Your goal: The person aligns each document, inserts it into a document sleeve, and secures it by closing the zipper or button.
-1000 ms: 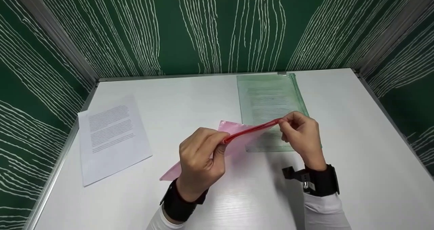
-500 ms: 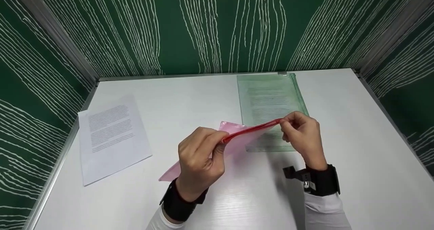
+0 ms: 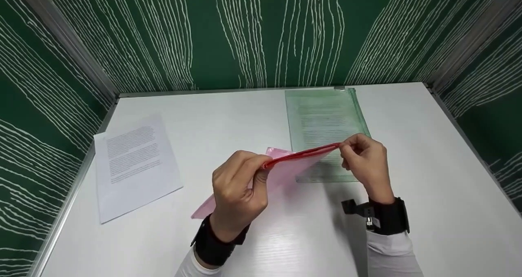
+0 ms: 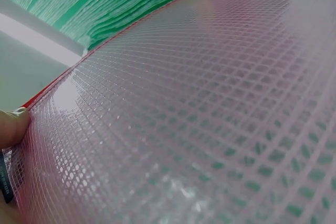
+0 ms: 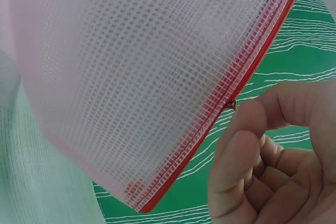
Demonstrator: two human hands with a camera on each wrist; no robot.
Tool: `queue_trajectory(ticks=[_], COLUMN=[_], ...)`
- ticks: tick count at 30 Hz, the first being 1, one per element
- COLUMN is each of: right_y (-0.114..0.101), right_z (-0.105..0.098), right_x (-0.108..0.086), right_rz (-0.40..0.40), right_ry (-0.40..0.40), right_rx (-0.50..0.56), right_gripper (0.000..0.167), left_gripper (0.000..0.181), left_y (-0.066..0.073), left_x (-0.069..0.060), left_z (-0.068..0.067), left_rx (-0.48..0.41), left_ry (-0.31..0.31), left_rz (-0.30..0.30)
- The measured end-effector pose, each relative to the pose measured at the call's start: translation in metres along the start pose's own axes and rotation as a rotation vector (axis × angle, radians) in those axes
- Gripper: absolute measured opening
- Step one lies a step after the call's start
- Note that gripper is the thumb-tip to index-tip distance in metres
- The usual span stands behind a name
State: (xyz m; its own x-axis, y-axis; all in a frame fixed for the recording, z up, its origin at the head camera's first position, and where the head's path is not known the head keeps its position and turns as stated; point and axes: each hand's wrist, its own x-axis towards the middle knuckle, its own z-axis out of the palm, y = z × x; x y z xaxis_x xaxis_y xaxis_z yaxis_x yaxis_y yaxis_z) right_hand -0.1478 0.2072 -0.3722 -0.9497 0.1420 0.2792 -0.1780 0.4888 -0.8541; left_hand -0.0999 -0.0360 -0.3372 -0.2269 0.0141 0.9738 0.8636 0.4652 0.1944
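A pink mesh zipper pouch with a red zipper along its top edge hangs between both hands above the table. My left hand pinches the zipper's left end between thumb and fingers. Over at the other end, my right hand has thumb and index finger together at the zipper. In the right wrist view the small zipper slider sits right by those fingertips; its tab is hidden between them. The pouch's mesh fills most of the left wrist view, with the left thumb at its edge.
Printed paper sheets lie on the left of the white table. A green zipper pouch holding a printed page lies behind the hands, at the back right. Green walls with white lines enclose the table.
The left hand has shifted slightly left and up, and the right hand slightly right. The zipper edge between them lies a little flatter. Both grips stay the same.
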Motion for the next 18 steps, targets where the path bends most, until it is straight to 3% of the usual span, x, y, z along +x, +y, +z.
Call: queue_trajectory(ticks=[8,12,15,18], right_y=[0.004,0.018,0.028,0.024], right_z=[0.0,0.002,0.002,0.001], right_x=[0.0,0.005,0.008,0.006], right_rz=[-0.017,0.012,0.034,0.037], right_ry=[0.041,0.06,0.051,0.034], right_rx=[-0.043,-0.068,-0.062,-0.037], right_gripper=[0.011,0.011,0.011,0.011], left_gripper=[0.003,0.003,0.003,0.003], left_y=[0.002,0.002,0.002,0.002], left_x=[0.001,0.001,0.001,0.001], left_z=[0.0,-0.001,-0.001,-0.001], left_rx=[0.025,0.031,0.029,0.017], left_ry=[0.014,0.027,0.031,0.023], left_rz=[0.039,0.045,0.039,0.014])
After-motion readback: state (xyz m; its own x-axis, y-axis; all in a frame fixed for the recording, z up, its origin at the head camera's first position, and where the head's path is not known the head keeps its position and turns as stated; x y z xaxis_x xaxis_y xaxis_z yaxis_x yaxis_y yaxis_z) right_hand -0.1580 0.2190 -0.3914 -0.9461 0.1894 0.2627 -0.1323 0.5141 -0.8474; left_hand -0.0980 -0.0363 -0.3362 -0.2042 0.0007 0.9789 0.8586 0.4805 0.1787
